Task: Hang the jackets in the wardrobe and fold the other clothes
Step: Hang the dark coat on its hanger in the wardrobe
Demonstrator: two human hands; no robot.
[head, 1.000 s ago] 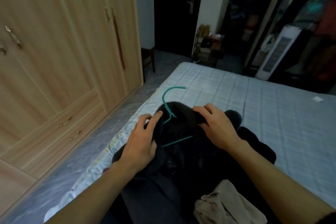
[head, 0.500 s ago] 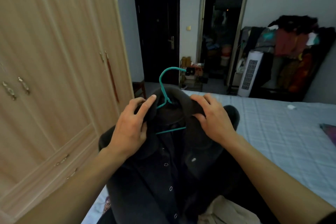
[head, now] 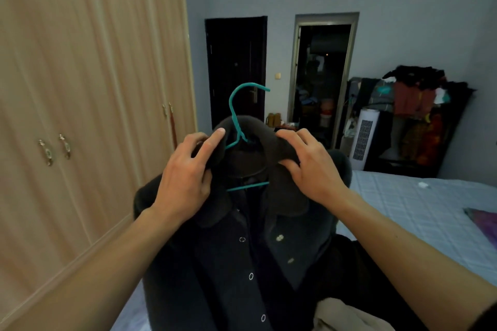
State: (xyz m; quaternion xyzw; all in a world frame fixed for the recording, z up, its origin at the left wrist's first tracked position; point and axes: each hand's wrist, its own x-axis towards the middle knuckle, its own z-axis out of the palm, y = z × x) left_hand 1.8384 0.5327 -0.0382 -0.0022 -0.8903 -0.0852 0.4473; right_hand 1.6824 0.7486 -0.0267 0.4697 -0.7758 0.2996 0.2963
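Both bare forearms reach up from the near corners, left hand point(head: 185, 183) and right hand point(head: 313, 173) raised side by side (backs toward the camera), each pinching the collar of the dark jacket point(head: 236, 271).

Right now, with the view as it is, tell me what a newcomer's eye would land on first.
First, the dark jacket on its teal hanger, held up in the middle of the view by the left hand and right hand, each gripping the collar. Next, the tall wooden wardrobe filling the left side, its doors shut. Last, the heaped clothes rack against the far wall on the right, beyond the bed.
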